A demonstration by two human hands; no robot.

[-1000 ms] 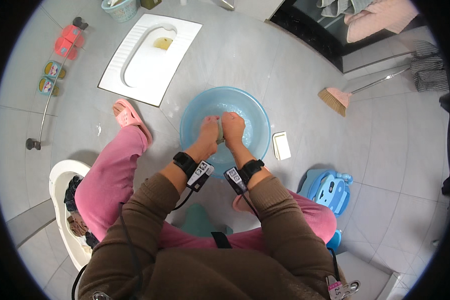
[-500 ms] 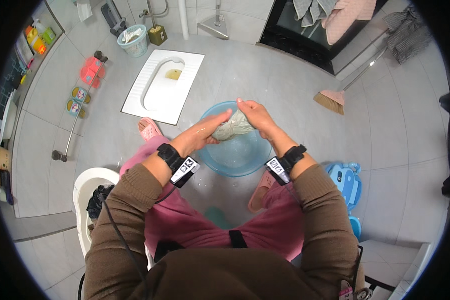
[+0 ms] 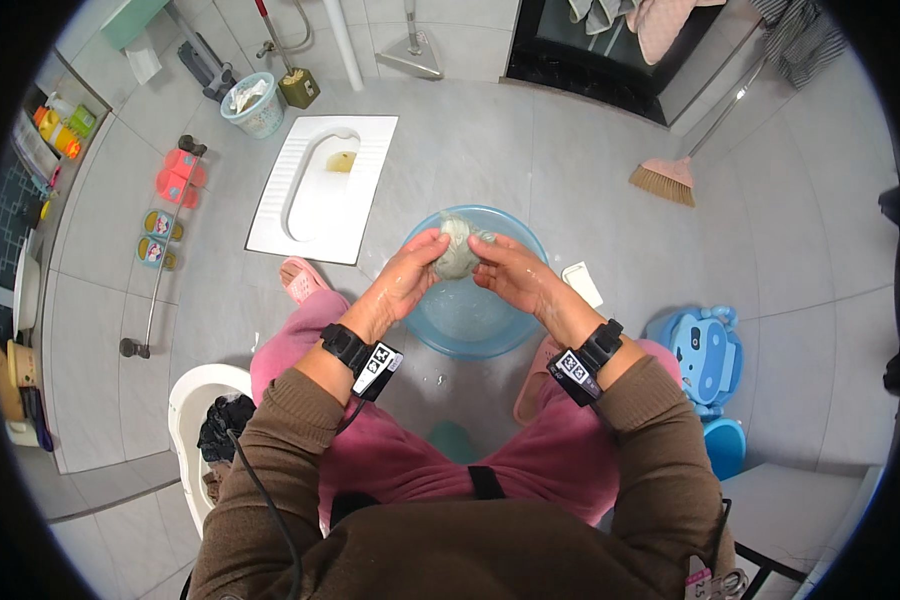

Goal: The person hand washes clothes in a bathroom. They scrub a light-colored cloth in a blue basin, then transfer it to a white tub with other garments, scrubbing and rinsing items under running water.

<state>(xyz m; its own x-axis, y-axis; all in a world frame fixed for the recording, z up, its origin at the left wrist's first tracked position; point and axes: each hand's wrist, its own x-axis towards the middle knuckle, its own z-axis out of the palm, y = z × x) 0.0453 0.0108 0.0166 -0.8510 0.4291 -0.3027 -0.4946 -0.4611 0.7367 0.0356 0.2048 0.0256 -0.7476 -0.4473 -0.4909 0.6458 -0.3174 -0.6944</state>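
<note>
The grey tiled floor [image 3: 470,160] runs out on every side into the black fisheye rim, which cuts off the shelf goods at far left and the striped cloth [image 3: 808,50] at upper right. Brown sleeves [image 3: 650,440] and pink trousers [image 3: 410,450] block much of the lower view, including part of the white tub [image 3: 182,400] at left; the dark bundled clothes [image 3: 226,428] inside it show only in part. A white squat toilet [image 3: 372,180] lies ahead, left of the blue basin [image 3: 470,335], whose far part is screened by the hands. At right stand a blue animal-faced seat [image 3: 705,355] and, farther up, a pink-headed broom [image 3: 662,182]. A green shape [image 3: 452,440] peeps out between the legs (too covered to name). Above the basin, the left hand [image 3: 408,277] and right hand [image 3: 515,272] each have their grip clamped on a wadded pale green cloth [image 3: 456,250], thumbs on top; the fingers beneath are mostly hidden. A small white slab [image 3: 582,284] lies just beside the basin.
</note>
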